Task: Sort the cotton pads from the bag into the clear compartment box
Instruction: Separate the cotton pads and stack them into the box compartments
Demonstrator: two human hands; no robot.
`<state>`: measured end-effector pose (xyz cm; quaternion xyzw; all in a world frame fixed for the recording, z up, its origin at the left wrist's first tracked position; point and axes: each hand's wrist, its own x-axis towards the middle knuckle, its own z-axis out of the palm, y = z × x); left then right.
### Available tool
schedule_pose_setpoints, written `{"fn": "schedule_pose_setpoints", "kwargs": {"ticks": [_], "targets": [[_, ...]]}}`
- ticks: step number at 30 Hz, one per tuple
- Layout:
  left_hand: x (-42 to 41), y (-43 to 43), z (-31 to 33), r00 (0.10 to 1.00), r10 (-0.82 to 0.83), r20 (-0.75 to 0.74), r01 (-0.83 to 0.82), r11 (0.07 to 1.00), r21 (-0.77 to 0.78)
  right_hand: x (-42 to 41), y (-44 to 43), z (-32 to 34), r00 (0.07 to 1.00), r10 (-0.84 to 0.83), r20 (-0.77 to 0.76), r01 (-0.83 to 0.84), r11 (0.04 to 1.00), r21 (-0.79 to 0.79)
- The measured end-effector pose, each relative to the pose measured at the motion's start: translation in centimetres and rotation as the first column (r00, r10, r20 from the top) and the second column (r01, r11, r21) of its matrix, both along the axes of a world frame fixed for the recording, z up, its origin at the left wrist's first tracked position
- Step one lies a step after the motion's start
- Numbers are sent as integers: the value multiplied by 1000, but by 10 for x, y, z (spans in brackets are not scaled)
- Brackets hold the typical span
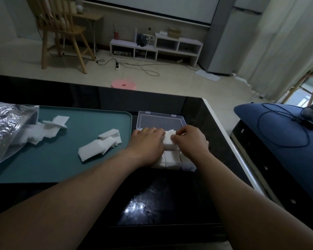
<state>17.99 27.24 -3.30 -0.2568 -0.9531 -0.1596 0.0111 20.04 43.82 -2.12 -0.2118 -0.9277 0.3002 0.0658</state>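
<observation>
Looking down at the black desk (199,121), we see a teal tray (58,163) carrying the bag (5,127) at its left and loose pads (98,147). Just right of the tray sits the clear box (159,120), lid open. Over it, our left grip (146,145) and right grip (190,139) both pinch a stack (168,138) of pads.

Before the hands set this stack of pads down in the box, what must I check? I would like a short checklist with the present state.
1. Open lid, lying back: ok.
2. Grip on the stack of cotton pads by the left hand and right hand: ok.
3. Stack over the clear box: ok.
4. Compartment below free: cannot tell, the hands hide it.
5. The bag emptied: not ok, pads are inside.
6. The teal tray cleared: not ok, loose pads lie on it.
</observation>
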Motion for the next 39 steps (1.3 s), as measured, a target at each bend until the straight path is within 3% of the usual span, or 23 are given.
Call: {"fn": "schedule_pose_setpoints", "kwargs": {"ticks": [7, 11, 16, 24, 27, 35, 39], "targets": [[3, -5, -5, 983, -141, -116, 134, 989, -67, -1, -8, -11, 992, 100, -83, -79, 970, 229], [4, -3, 4, 970, -108, -220, 118, 992, 33, 1, -4, -12, 982, 177, -72, -152, 951, 270], [3, -2, 5, 980, -139, -139, 135, 990, -39, 4, -2, -13, 960, 278, -42, -243, 896, 372], [4, -10, 5, 986, -164, -9, 164, 986, 20, 0, -7, -8, 980, 199, 5, -192, 943, 271], [3, -16, 7, 987, -155, -49, 158, 985, 69, -2, -8, -7, 988, 152, -32, -142, 969, 204], [-12, -95, 37, 985, 49, -168, -18, 983, 182, -8, -50, 11, 941, 223, -255, -184, 968, 168], [-31, -156, 45, 960, 279, 30, -280, 951, 131, -15, -97, 21, 904, 351, -244, -312, 932, 187]]}}
